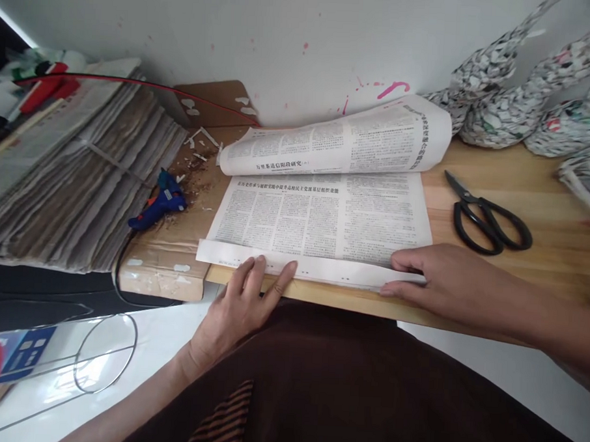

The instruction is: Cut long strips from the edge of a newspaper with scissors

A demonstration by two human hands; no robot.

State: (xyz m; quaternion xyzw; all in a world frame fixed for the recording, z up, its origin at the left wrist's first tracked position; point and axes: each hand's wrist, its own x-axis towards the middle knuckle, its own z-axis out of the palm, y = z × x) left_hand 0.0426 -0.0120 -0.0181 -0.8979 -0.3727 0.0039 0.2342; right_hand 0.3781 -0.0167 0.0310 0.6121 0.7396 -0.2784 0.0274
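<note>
A printed newspaper [295, 214] lies on the wooden table, its far part curled over toward me. Along the near edge runs a narrow folded strip of the paper. My left hand [242, 303] rests on that strip left of its middle, fingers spread and pressing down. At the right end, my right hand [439, 279] pinches the folded edge between thumb and fingers. Black-handled scissors [488, 219] lie slightly open on the table, beyond my right hand and right of the paper.
A tied stack of newspapers [92, 166] stands at the left. Beside it, a blue glue gun [161, 202] lies on cardboard [166, 254] among scraps. Several woven paper pieces [505, 113] stand at the back right against the wall. A wire hoop [106, 353] shows below the table at left.
</note>
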